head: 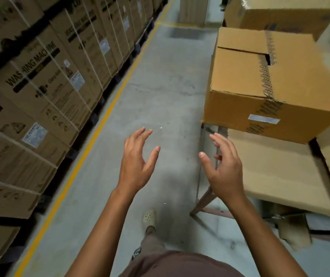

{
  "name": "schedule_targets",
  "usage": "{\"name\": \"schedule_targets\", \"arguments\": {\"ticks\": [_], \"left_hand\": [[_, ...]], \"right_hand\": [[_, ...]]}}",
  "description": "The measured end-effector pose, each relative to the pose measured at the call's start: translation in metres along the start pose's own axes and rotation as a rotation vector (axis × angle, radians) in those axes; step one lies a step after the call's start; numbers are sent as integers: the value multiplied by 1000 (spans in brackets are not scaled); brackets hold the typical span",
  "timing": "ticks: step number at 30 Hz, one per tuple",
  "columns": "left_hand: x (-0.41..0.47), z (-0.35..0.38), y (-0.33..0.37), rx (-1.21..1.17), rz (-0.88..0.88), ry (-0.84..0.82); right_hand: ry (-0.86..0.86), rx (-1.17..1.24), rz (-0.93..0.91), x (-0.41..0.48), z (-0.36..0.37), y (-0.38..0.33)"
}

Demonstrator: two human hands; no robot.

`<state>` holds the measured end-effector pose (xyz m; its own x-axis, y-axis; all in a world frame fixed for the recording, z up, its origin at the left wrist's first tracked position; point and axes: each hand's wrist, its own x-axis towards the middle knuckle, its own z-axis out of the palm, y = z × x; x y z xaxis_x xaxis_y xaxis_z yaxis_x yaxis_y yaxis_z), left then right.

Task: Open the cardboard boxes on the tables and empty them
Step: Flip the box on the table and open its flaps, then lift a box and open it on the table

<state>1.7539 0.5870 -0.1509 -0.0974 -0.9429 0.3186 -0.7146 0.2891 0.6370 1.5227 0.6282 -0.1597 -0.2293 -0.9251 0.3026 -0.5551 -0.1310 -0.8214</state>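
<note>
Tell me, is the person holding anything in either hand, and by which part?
Nothing is held. The left hand and right hand are both open with fingers spread, in the air, apart from the cardboard box.

"WASHING MACHINE" on stacked cartons [40,80]

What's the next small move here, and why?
Probably reach the left hand and right hand over to the box on the table and pull at the raised flap. Both hands are open, empty and short of the box; tape crosses its top, so it looks unopened.
</note>
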Motion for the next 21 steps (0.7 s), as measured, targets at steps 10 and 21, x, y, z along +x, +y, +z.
{"name": "schedule_targets", "arguments": {"ticks": [10,21], "left_hand": [[184,14,-17,-84,332,-183],[339,107,59,-140,534,-324]], "right_hand": [[359,-56,110,118,17,-31],[590,-268,185,226,-43,-3]]}}
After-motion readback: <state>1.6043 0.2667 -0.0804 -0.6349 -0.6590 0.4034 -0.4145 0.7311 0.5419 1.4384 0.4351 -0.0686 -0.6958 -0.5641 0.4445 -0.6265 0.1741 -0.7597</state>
